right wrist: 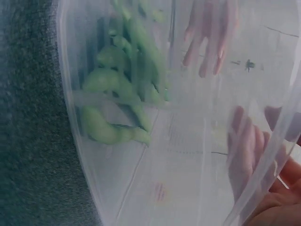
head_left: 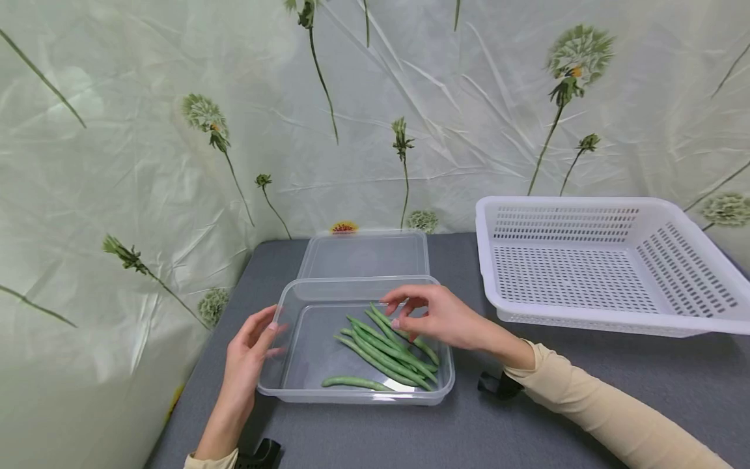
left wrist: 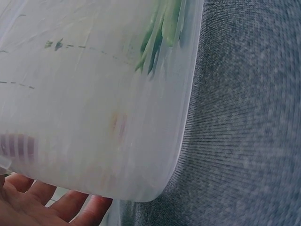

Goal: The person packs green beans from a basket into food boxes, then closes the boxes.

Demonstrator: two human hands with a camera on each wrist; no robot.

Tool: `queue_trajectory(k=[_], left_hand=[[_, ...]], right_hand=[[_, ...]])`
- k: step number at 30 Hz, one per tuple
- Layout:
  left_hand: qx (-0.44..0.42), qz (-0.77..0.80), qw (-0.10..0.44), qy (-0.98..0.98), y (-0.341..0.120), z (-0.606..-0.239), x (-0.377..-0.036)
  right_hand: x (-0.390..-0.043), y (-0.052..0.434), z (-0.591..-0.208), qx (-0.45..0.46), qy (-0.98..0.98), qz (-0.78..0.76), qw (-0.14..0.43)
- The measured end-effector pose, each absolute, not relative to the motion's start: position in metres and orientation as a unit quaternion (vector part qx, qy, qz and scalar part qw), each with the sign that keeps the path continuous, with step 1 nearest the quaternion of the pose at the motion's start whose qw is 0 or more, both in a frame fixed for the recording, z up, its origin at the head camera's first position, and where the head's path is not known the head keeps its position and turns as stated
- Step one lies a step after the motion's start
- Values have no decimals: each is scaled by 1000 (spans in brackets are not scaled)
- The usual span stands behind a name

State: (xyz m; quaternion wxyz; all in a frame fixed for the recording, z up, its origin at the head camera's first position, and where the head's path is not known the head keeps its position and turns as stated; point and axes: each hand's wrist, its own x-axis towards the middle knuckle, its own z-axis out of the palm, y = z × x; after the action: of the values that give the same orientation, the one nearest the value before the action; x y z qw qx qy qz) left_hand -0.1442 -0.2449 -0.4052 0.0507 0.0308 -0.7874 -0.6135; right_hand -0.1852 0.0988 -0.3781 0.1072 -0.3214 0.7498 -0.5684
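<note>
A clear plastic container (head_left: pixel 310 396) holds a loose pile of green beans (head_left: pixel 381 355), with one bean (head_left: pixel 354 382) lying apart near its front wall. My left hand (head_left: pixel 246 361) is at the container's left side, thumb by the rim; in the left wrist view its fingers (left wrist: pixel 70 205) reach to the outside of the wall. Over the beans, inside the container's right half, my right hand (head_left: pixel 442 319) hovers with loosely bent fingers and a gap between thumb and forefinger. Seen from the right wrist, the hand shows partly through the cloudy wall, beside the beans (right wrist: pixel 120 89).
Behind the container lies a clear flat lid (head_left: pixel 369 254). A white perforated basket (head_left: pixel 592 316) stands at the right on the grey cloth-covered table (head_left: pixel 363 433). Close behind the table hangs a pale sheet (head_left: pixel 351 169) with a dandelion print, which continues along the left side.
</note>
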Motion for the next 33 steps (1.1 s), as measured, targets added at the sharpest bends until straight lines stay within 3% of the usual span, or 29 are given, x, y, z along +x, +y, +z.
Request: queue_trajectory(k=[8, 13, 19, 28, 33], left_hand=[[15, -590, 45, -806, -248, -401, -145], [12, -590, 0, -807, -259, -390, -149], [-15, -606, -46, -794, -281, -377, -168], [-54, -639, -183, -745, -298, -395, -247], [-52, -645, -203, -735, -294, -408, -281]], right_hand=[[-188, 106, -383, -286, 790, -539, -54], [-198, 109, -392, -246, 792, -550, -96], [-209, 115, -403, -163, 760, -626, -67], [-232, 118, -416, 0, 696, -715, 64], [-243, 118, -418, 31, 628, -772, 95]])
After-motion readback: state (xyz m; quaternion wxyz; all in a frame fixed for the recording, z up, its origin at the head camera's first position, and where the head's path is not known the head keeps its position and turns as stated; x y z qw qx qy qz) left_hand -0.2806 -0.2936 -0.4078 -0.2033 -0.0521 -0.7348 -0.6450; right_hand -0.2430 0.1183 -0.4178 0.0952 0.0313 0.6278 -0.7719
